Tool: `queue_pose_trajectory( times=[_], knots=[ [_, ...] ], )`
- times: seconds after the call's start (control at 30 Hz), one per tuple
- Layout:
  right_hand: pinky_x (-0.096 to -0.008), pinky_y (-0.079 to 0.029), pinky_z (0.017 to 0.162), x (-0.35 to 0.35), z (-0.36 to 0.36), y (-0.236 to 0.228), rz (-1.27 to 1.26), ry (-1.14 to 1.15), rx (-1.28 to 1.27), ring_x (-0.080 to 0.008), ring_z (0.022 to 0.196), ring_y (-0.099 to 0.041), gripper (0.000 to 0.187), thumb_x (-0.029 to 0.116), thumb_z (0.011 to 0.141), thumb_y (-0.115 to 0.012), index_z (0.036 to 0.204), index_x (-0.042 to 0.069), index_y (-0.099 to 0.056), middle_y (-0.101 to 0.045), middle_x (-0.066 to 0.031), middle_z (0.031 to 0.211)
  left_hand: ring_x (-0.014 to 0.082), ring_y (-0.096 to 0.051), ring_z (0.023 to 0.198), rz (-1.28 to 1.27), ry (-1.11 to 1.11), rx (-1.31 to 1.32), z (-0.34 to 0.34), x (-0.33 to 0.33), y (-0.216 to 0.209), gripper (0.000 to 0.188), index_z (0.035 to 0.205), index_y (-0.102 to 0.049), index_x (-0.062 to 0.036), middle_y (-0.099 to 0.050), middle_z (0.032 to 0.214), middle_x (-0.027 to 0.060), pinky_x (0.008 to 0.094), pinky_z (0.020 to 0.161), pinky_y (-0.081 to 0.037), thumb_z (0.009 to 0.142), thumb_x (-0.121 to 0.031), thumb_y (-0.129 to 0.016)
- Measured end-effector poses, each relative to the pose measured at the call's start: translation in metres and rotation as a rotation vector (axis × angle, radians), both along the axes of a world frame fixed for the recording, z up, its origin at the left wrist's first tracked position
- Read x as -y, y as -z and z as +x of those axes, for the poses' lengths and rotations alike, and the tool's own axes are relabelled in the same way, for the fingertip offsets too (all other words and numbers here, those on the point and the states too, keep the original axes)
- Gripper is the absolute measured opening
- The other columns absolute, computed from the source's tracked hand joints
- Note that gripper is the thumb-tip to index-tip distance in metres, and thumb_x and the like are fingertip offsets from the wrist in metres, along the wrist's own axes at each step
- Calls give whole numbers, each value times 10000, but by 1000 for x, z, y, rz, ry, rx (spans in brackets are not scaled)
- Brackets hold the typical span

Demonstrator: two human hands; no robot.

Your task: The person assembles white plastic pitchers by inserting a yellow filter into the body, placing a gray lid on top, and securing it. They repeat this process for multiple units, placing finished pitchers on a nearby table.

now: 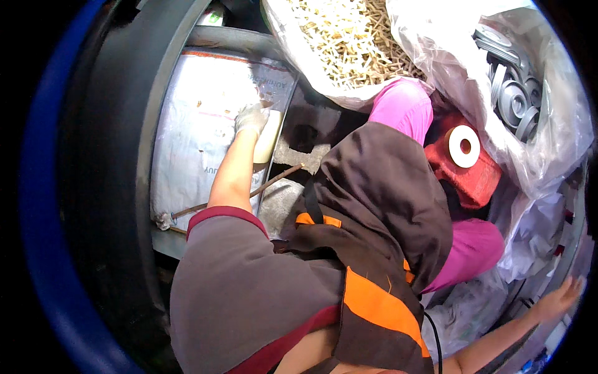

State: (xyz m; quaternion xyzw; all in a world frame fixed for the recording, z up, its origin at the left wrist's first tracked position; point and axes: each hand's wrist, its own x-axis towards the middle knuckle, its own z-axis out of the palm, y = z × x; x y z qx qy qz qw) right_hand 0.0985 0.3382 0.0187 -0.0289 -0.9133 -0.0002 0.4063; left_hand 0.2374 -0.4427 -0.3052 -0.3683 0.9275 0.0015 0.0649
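Observation:
My left hand (pixel 251 118), in a pale glove, is over a white woven sack (pixel 187 149) laid flat on a framed surface. Glare washes out its fingers, so their grip is unclear. Beside that hand a cream-coloured strip (pixel 266 138) runs along the sack's right edge. A thin brown rod (pixel 274 181) passes under my left forearm, one end by a whitish knotted bit at the lower left. My right hand (pixel 559 299) is bare and stretched out at the far right, fingers extended near a grey edge, with nothing visible in it.
Ahead, a big plastic bag (pixel 349 43) holds many short beige pieces. A clear bag (pixel 560 149) at the right contains grey ring-shaped parts (pixel 514 103). Between my knees a white ring (pixel 464 146) lies on red cloth (pixel 476 184). Crumpled plastic (pixel 467 308) lies by my right leg.

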Motion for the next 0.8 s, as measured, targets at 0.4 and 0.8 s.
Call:
queue_pose_trajectory(
  times=[0.4,0.8],
  knots=[
    [-250,-458,698,247,3,78,-1303,-887,1111,-129,891,-602,487,286,899,-492,1302,16,-444,-596,-133,1142,256,-537,656,219,882,-1064,-64,-125,-272,296,612,-523,-41,-584,743,70,356,587,-422,823,-243,-566],
    [-314,-483,753,233,44,109,-1074,-723,394,-236,826,-634,337,97,907,-464,1213,-43,-471,-627,-171,1017,180,-573,926,942,847,-908,-96,-263,-265,222,1020,-602,8,-610,1010,100,276,827,-453,893,-150,-513]
  ],
)
